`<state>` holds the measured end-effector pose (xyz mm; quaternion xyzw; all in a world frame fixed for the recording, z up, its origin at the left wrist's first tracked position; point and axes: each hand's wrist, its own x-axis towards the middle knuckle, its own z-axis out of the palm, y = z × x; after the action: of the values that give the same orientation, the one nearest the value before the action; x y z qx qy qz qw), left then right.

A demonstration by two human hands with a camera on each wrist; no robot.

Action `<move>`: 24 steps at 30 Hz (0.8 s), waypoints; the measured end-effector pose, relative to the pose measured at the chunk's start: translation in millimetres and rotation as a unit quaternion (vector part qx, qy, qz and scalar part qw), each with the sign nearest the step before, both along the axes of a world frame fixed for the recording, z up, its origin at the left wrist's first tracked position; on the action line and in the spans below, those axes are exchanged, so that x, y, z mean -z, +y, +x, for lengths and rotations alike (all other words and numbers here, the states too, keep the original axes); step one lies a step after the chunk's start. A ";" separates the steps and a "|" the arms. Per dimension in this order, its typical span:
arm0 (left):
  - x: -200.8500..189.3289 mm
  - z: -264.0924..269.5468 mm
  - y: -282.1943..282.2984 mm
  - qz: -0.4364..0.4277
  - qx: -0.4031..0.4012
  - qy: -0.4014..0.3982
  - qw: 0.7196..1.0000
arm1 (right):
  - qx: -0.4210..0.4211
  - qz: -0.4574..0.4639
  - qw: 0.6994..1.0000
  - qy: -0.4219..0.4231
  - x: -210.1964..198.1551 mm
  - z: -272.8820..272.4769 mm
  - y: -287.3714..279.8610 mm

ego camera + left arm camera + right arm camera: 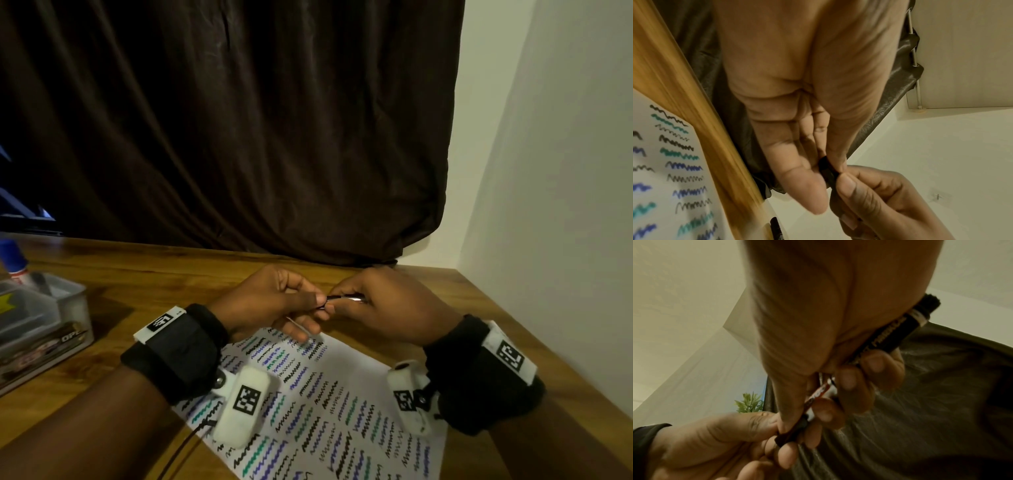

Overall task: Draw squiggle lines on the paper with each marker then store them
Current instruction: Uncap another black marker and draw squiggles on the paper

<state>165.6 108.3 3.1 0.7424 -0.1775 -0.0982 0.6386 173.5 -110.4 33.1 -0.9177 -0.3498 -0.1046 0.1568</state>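
Above the far end of the paper (318, 404) both hands meet around one black marker (346, 298). My right hand (380, 308) curls round the marker's barrel (885, 335), which carries white lettering and a red and white label. My left hand (284, 305) pinches the black cap end (791, 433) between thumb and fingers. In the left wrist view only a short black piece (827, 170) of the marker shows between the fingertips. The white paper (663, 170) is covered with black, blue and teal squiggle rows.
A clear plastic box (41, 322) sits on the wooden table (164, 274) at the left, with a blue-capped item (12, 257) behind it. A dark curtain (239, 120) hangs behind the table. A white wall (548, 171) borders the right side.
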 end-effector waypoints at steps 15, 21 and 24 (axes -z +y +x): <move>-3.8 0.5 11.0 0.164 -0.015 0.038 0.986 | 0.067 0.142 0.980 0.119 -2.6 10.0 -24.1; -3.8 1.1 8.1 0.155 -0.038 0.096 0.983 | 0.017 0.352 0.888 0.297 -8.2 10.8 -24.7; -3.2 3.7 10.5 0.156 -0.049 0.108 0.981 | 0.010 0.470 0.768 0.435 -9.6 11.6 -21.7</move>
<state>169.4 118.7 6.3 0.8255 -0.0530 -0.1731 0.5347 185.1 -132.2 42.7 -0.6803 -0.1426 0.1529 0.7025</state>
